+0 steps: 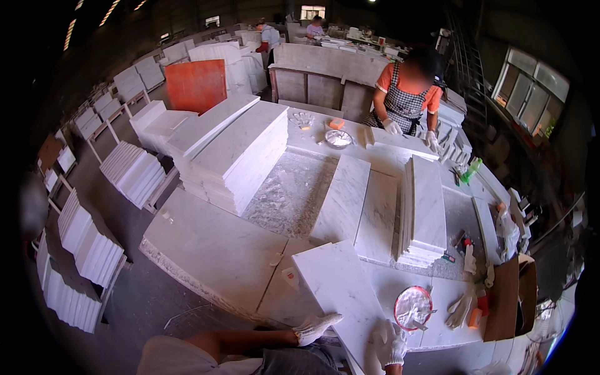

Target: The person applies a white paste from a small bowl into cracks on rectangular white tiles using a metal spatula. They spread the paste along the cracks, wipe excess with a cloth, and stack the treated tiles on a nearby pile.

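My left hand (315, 327), in a white work glove, rests flat on the near left edge of a white marble slab (340, 284) that lies on the stone worktable (212, 240). My right hand (390, 345), also gloved, grips the slab's near right edge. Neither hand has the slab off the table. A red-rimmed bowl of white paste (412, 307) stands just right of the slab.
A tall stack of marble tiles (234, 147) sits on the table's left, a smaller stack (425, 212) on its right. Two slabs (359, 206) lie flat between. A person in an orange shirt (406, 94) works at the far end. Tile racks (87, 250) line the floor at left.
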Demonstrator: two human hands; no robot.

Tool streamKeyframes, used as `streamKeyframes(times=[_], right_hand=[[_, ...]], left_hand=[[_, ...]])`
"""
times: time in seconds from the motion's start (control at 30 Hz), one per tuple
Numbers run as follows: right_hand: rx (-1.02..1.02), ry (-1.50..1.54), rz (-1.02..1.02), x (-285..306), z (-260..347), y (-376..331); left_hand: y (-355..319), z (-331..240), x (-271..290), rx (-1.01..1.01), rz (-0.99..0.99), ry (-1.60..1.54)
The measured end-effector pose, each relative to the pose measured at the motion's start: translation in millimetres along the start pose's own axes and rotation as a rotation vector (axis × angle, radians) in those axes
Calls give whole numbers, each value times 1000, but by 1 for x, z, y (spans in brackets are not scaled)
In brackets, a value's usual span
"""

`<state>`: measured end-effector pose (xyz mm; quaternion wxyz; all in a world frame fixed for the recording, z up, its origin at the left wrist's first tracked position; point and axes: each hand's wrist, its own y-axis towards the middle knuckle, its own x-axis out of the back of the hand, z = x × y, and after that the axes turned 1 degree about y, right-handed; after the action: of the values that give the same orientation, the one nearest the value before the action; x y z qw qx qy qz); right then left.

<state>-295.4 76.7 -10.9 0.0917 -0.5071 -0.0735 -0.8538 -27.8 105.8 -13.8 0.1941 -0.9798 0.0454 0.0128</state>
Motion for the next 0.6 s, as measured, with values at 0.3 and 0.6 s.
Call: streamKeyframes(times=[0.3,0.6], right_hand=[[94,599,445,48,36,83],[-81,1210,259,42,134,143]], left_hand=[[11,-53,49,-63,-31,-168],[51,-52,131,-217,-129,-495]])
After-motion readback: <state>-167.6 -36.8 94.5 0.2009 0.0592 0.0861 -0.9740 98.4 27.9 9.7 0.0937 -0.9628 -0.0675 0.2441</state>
